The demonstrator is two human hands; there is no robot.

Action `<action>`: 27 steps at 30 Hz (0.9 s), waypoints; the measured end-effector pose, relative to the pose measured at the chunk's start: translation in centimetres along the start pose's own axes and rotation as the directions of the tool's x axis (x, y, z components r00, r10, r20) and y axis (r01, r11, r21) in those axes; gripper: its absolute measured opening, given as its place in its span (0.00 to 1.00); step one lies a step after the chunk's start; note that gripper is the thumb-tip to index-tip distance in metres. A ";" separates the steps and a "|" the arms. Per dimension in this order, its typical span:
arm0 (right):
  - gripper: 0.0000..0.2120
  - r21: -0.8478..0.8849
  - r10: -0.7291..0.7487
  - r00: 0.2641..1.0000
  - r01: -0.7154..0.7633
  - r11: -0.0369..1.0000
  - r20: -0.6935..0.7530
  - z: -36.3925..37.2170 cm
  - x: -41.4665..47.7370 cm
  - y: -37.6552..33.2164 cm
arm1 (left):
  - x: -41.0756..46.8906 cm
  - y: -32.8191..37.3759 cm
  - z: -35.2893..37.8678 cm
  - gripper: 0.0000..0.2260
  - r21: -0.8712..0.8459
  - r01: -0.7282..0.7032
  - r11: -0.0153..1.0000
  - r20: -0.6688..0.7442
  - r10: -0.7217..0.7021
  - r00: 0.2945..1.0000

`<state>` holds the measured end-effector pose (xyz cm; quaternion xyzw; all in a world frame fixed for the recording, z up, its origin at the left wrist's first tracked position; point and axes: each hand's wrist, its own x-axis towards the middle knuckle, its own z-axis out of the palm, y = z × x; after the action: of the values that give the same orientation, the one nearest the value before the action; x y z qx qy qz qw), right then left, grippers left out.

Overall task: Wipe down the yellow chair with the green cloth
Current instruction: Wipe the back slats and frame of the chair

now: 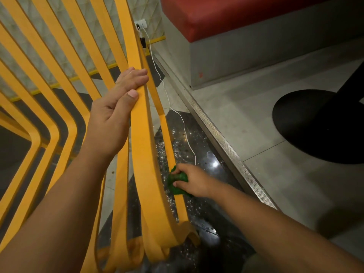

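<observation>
The yellow chair, made of long bent slats, fills the left half of the view. My left hand grips its outermost broad slat near the middle, thumb on the face and fingers wrapped behind. Lower down, my right hand holds the crumpled green cloth and presses it against a thin outer slat close to the floor. Most of the cloth is hidden under my fingers.
A white cable runs from a wall socket down across the dark speckled floor beside the chair. A metal step edge borders a raised tiled area with a red-cushioned bench and a black round table base.
</observation>
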<state>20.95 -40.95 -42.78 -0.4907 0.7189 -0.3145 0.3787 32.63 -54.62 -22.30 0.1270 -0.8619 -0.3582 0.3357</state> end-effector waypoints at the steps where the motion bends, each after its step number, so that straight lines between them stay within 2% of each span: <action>1: 0.15 0.012 -0.001 1.000 0.001 1.000 0.003 0.3 -0.6 0.1 | 0.0 0.0 0.0 0.16 -0.002 -0.001 1.000 -0.003 0.001 1.000; 7: 0.13 0.114 0.016 0.998 -0.009 0.993 -0.058 0.7 -1.4 0.0 | 0.1 0.0 0.2 0.16 -0.015 -0.002 1.000 -0.008 0.002 1.000; 15: 0.18 0.083 -0.001 0.993 -0.009 0.996 0.118 1.6 -5.0 0.8 | -0.3 0.0 0.1 0.16 -0.012 0.010 1.000 -0.003 -0.010 1.000; 22: 0.12 0.157 -0.006 0.999 -0.002 0.988 0.052 2.5 -7.1 0.8 | -0.2 0.0 0.7 0.16 -0.040 0.039 0.998 -0.033 -0.040 0.999; 25: 0.07 0.356 0.071 0.997 -0.067 0.932 0.000 2.2 -8.6 0.0 | -0.3 -0.1 0.7 0.16 -0.062 0.070 0.996 -0.035 -0.072 0.997; 27: 0.09 0.565 0.123 0.988 -0.050 0.824 -0.092 1.4 -10.1 -1.6 | -0.3 0.0 0.5 0.16 -0.075 0.093 0.993 -0.024 -0.095 0.995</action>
<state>25.25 -32.08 -39.82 -0.3042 0.6387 -0.5239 0.4744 32.48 -54.21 -22.68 0.1602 -0.8364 -0.4034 0.3348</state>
